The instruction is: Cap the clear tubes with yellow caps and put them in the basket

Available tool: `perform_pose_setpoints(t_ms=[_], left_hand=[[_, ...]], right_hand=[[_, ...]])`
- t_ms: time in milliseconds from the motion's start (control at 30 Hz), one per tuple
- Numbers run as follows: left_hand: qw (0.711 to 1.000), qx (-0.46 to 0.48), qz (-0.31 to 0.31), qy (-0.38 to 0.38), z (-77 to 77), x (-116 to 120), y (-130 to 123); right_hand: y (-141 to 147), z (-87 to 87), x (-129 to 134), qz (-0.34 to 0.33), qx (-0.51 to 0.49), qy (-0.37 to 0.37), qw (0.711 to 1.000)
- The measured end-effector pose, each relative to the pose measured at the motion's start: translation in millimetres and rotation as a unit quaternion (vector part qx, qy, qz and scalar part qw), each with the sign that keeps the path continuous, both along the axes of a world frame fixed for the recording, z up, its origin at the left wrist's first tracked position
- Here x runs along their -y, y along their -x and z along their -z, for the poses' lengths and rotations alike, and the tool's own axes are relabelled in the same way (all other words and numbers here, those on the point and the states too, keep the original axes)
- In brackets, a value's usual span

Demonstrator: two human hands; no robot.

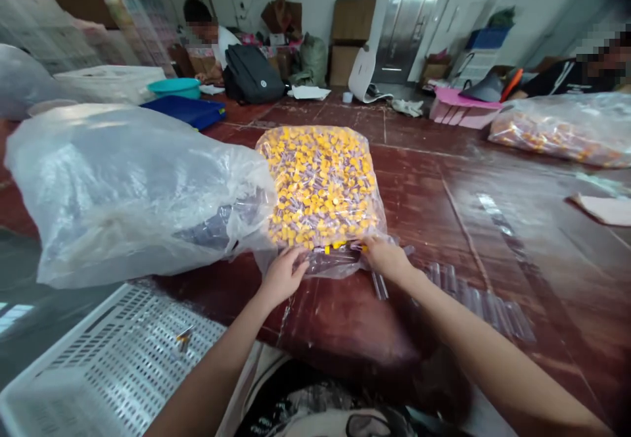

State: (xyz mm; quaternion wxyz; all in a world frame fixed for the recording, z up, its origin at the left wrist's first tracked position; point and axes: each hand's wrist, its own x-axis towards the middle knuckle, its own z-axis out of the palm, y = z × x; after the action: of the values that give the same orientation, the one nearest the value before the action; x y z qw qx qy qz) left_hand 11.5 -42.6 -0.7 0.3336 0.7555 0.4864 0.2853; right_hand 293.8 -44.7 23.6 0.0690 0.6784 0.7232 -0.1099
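Note:
A clear plastic bag (320, 187) packed with small yellow-capped pieces lies on the dark red table in front of me. At its near left corner is my left hand (284, 276), thumb and fingers apart, fingertips touching the plastic. My right hand (389, 261) is closed at the near right corner, fingertips pinched together beside a bit of yellow; what it grips is too small to make out. Between the hands, a few yellow caps (338, 244) and clear tubes lie along the bag's near edge. Another clear tube (379, 286) sticks out below my right hand.
A row of clear tubes (486, 305) lies right of my right forearm. A large translucent bag (123, 194) bulges at left, above a white slotted basket (133, 351). Farther back are a blue tray (190, 112), a black backpack (254, 72), a pink box (463, 107) and two people.

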Motion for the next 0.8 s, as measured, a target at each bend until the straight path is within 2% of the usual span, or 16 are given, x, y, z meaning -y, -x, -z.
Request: perform_pose_setpoints(t_ms=[100, 200, 267, 333, 533, 667, 800], left_hand=[[0.998, 0.047, 0.028, 0.035, 5.4, 5.0, -7.3], [0.994, 0.076, 0.050, 0.056, -2.1, 9.0, -19.5], [0.993, 0.081, 0.056, 0.065, -8.4, 5.6, -27.8], [0.992, 0.085, 0.062, 0.070, -11.9, -0.4, -34.6], [0.994, 0.082, 0.045, 0.048, -10.3, -8.1, -42.9], [0.998, 0.058, 0.023, 0.004, -10.2, -4.4, -47.7], [0.999, 0.006, 0.027, -0.016, -13.6, 5.7, -38.8]], right_hand=[[-16.9, -10.2, -0.1, -0.052, -0.122, -0.038, 0.990], [-11.0, -15.3, -1.5, -0.161, -0.293, -0.083, 0.939], [-1.1, -15.7, -4.4, -0.197, -0.355, -0.096, 0.909], [7.4, -14.3, -7.5, -0.191, -0.397, -0.097, 0.893], [23.1, -6.6, -0.4, -0.066, -0.507, -0.115, 0.852], [38.0, 2.6, 11.9, -0.055, -0.509, -0.133, 0.848], [54.5, 6.2, 21.9, -0.075, -0.522, -0.097, 0.844]])
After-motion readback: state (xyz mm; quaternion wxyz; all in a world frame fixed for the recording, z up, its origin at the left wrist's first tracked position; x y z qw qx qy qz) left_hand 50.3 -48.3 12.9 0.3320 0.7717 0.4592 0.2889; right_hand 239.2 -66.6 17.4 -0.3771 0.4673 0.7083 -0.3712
